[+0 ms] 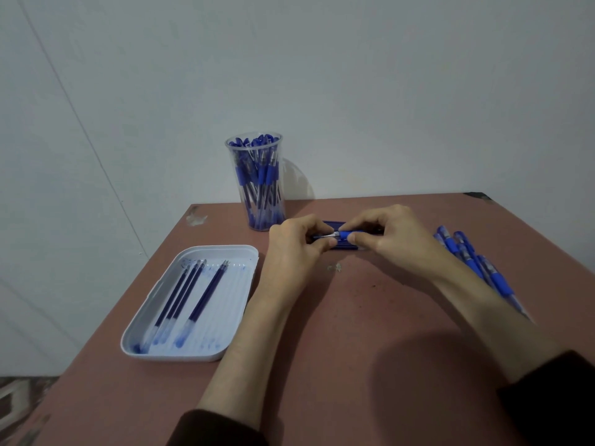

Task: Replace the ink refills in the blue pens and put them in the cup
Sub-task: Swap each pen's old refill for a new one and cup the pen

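Reddish-brown table (354,317) carries everything. White tray (174,357) lies near left, holding several refills (193,291). Far behind it stands a clear cup (257,188) packed with blue pens (260,175). Loose pens (467,255) lie heaped at the right. Mid-table, the right hand (396,233) pinches one pen (349,234) by its blue grip and the left hand (293,243) pinches its metal tip.
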Action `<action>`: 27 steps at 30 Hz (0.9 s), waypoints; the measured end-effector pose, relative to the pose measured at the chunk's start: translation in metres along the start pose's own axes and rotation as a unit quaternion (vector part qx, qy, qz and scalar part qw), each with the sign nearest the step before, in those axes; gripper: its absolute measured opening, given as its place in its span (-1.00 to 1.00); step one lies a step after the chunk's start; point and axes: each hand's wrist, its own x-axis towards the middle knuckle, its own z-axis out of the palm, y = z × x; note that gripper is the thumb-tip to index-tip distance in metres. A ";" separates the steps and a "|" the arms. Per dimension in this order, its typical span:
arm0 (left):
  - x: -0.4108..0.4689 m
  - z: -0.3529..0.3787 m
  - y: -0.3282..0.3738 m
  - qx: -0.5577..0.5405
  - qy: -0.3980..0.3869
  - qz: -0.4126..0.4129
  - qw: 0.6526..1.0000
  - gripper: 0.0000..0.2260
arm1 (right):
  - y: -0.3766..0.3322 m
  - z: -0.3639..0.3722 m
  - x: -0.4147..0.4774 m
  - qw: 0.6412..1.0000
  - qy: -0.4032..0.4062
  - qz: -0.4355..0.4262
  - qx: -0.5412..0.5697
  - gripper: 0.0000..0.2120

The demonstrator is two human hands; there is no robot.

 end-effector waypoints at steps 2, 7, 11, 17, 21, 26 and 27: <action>0.000 -0.001 0.000 -0.002 0.000 0.000 1.000 -0.92 | 0.000 0.000 0.000 1.000 -0.003 -0.001 0.006 -0.82; 0.000 -0.003 0.003 0.001 -0.004 0.001 1.000 -0.92 | -0.001 0.001 0.001 1.000 -0.005 -0.005 0.014 -0.82; 0.000 -0.003 0.003 0.004 -0.007 0.001 1.000 -0.91 | -0.003 0.001 0.000 1.000 -0.008 -0.015 0.010 -0.77; 0.003 -0.007 0.008 -0.043 0.026 0.000 0.999 -0.90 | -0.008 0.000 -0.002 0.998 0.018 -0.022 0.051 -0.77; 0.002 -0.010 0.012 -0.063 0.051 -0.009 0.997 -0.79 | -0.009 0.012 0.002 0.997 0.024 -0.049 -0.053 -0.79; 0.018 -0.039 0.016 -0.060 0.184 -0.005 0.981 -0.63 | -0.031 0.012 0.019 0.983 0.109 -0.084 -0.120 -0.81; 0.027 -0.048 0.013 -0.038 0.207 -0.013 0.977 -0.58 | -0.043 0.008 0.027 0.983 0.134 -0.086 -0.091 -0.82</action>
